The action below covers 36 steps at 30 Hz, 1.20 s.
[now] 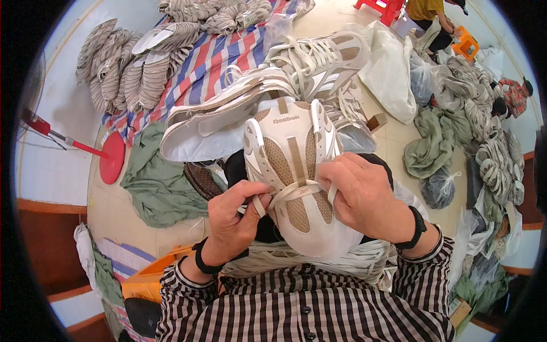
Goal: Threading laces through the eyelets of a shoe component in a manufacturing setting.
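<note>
A white and tan sneaker upper (284, 128) lies across my lap, its toe toward me. A flat cream shoelace (301, 189) crosses it near the toe. My left hand (238, 210) pinches the lace on the left side; my right hand (362, 194) grips it on the right, knuckles against the upper's edge. A bundle of pale laces (256, 259) rests on my lap below. Just beyond stand a laced upper (310, 62) and a stack of unlaced uppers (213, 128).
Bundled uppers (156, 65) sit on a striped sheet (208, 60) at the far left. Nearby are a red fan base (113, 158) and green cloth (154, 182). White bag (390, 71), heaped uppers (493, 154) and an orange stool (467, 43) stand right, with two people beyond.
</note>
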Tool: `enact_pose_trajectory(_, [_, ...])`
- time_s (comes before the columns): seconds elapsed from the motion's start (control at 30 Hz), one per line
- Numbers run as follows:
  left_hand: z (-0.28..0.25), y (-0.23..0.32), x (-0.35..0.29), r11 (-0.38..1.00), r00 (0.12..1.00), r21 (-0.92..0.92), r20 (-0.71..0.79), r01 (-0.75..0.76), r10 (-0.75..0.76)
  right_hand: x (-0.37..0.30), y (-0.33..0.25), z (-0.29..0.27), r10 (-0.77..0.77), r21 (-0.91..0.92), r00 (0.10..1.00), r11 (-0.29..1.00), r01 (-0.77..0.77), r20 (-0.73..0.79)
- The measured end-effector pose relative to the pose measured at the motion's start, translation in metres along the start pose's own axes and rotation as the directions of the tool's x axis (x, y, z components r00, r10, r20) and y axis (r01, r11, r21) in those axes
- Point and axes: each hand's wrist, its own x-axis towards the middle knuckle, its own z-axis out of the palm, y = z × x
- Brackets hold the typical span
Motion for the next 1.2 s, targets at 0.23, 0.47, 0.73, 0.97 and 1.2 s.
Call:
enact_pose_trajectory(0.23, [0.001,0.001,-0.002,0.997,0.997,-0.025,-0.019,0.076,-0.076,0.006,0.007,-0.007,0.163,0.182,0.982,0.967,-0.178,0.091])
enact_pose_trajectory(0.47, [0.003,0.003,-0.001,0.992,0.997,-0.098,0.009,0.080,-0.080,0.006,0.003,-0.005,0.247,0.258,0.961,0.927,-0.273,0.128])
enact_pose_trajectory(0.73, [0.002,0.010,0.005,0.985,0.998,0.165,0.037,-0.054,0.048,0.004,0.004,-0.004,0.098,0.113,0.990,0.988,-0.109,0.098])
enact_pose_trajectory(0.97, [-0.003,0.026,0.026,0.988,0.991,0.157,0.136,-0.008,-0.013,0.000,0.009,-0.005,0.229,0.260,0.962,0.929,-0.262,0.151])
enact_pose_trajectory(1.2, [-0.004,0.038,0.042,0.884,0.883,0.431,0.467,-0.184,-0.044,0.012,0.002,0.000,0.013,0.026,0.994,1.000,-0.016,0.110])
